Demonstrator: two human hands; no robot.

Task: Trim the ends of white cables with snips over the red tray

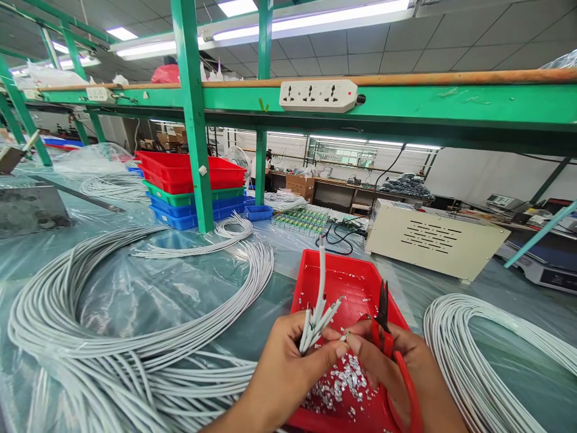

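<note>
left hand (288, 361): grip is bunching white cables (314, 328) over the near red tray (340, 276)
right hand (376, 361): grip is pinching a cable end (345, 337), cradling scissors (383, 310)
risk: slack cradling could be letting the scissors swing, nicking cables

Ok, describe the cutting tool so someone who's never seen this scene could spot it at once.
Find the red tray in front of the person, scattered with silvery scraps. Over its right side is the right hand, with the red-handled snips tucked in it. Unlike the white cables in the left hand, they have dark, pointed blades standing upward.
</note>
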